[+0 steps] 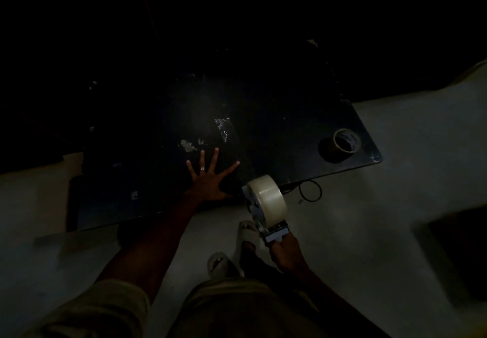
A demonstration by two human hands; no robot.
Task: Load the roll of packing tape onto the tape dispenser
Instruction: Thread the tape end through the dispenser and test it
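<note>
Clear tape roll (270, 198) seated on dispenser (261, 216); right hand (286, 254) grips handle, left hand (210, 179) splayed flat on table (290, 140). Next: probably thread tape end.

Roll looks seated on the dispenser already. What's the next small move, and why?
Probably bring the left hand off the dark table to the tape roll and find its loose end. The roll already sits on the dispenser, which the right hand holds by the handle, while the left lies flat and idle. Threading is too dim to judge.
</note>
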